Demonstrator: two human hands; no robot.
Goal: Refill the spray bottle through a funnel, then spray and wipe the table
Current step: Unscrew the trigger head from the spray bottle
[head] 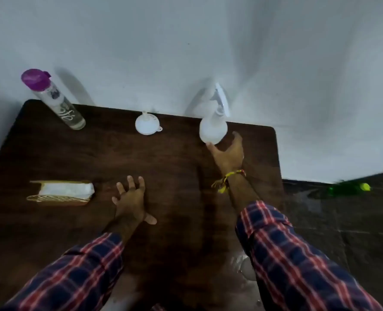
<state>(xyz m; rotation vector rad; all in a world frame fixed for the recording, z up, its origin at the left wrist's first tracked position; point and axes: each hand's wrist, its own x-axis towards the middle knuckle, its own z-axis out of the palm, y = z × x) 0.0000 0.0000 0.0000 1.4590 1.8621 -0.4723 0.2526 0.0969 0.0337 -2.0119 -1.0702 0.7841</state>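
Note:
A white spray bottle stands at the back right of the dark wooden table, against the wall. My right hand is open just in front of it, fingers spread around its base and a fingertip touching it. A white funnel lies at the back middle. A clear water bottle with a purple cap stands at the back left. My left hand hovers open over the middle of the table, fingers spread. A holder with white tissues sits at the left.
The table's back edge meets a pale wall. To the right, beyond the table's edge, lies a dark tiled floor with a green bottle on it. A pale patch shows near the table's front right.

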